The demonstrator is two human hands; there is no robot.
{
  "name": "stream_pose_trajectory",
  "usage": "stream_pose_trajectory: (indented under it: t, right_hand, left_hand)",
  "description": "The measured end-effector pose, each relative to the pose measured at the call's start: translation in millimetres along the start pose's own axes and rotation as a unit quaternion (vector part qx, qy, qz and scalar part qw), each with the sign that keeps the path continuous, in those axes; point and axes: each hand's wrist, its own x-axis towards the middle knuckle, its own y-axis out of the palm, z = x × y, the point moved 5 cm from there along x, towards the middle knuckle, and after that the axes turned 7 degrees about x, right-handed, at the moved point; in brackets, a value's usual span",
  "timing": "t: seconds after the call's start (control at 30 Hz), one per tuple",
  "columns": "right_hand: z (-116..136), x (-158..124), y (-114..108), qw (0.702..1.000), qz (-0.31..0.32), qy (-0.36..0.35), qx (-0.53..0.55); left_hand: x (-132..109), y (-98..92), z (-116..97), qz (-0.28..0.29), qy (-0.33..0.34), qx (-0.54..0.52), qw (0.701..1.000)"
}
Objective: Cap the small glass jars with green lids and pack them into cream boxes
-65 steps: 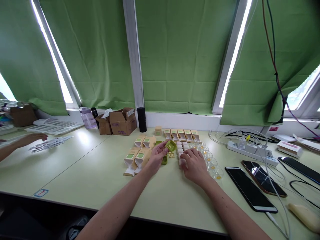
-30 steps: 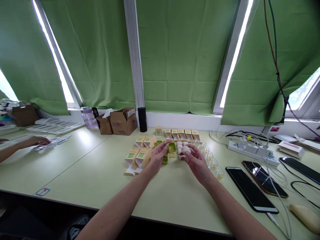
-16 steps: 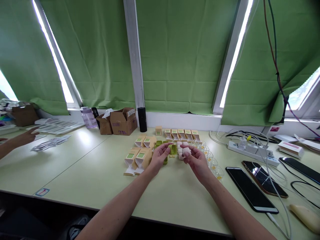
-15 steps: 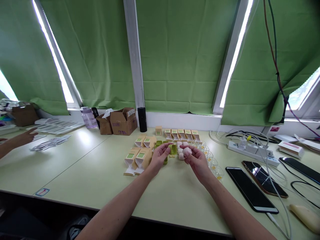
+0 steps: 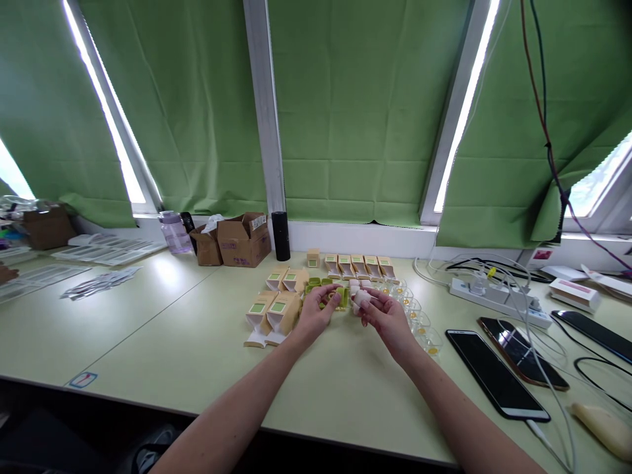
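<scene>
My left hand (image 5: 316,311) is closed at the fingertips on a small green plastic case (image 5: 342,298), part of which the fingers hide. In my right hand (image 5: 388,319), thumb and fingers pinch a small pale pinkish-white block (image 5: 362,297) with rounded edges. It is just right of the green case, and I cannot tell whether the two touch. More pale blocks (image 5: 354,283) sit just behind the hands. Other green cases (image 5: 314,282) lie behind my left hand, partly covered. Clear plastic cups with yellow centres (image 5: 432,341) curve along the right of my right hand.
Cream cartons with green labels (image 5: 277,315) stand left of my hands; more cartons (image 5: 359,266) line the back. Brown boxes (image 5: 244,240) and a black cylinder (image 5: 281,236) are behind. Rightward are phones (image 5: 496,375) and a power strip (image 5: 498,303). Another person's hand (image 5: 6,273) is far left.
My right hand has moved slightly left with the pale block, closer to the green case. My left hand has barely moved. The other person's hand has drawn back to the left edge.
</scene>
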Motion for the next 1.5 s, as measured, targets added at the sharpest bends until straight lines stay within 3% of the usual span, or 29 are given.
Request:
stream_pose_trajectory:
  t: [0.37,1.03,1.5]
  right_hand:
    - [2.6,-2.7,8.0,0.993,0.024,-0.027,-0.117]
    - [7.7,-7.1,13.0,0.987,0.029,-0.037,-0.155]
    - [1.7,-12.0,11.6,0.972,0.019,-0.107,-0.21]
  left_hand:
    - [-5.6,-1.3,-18.8,0.004,0.051,0.114,0.992]
    - [-5.9,1.7,-9.2,0.007,0.054,0.089,0.995]
    - [-6.4,4.2,-9.9,0.025,0.038,0.079,0.996]
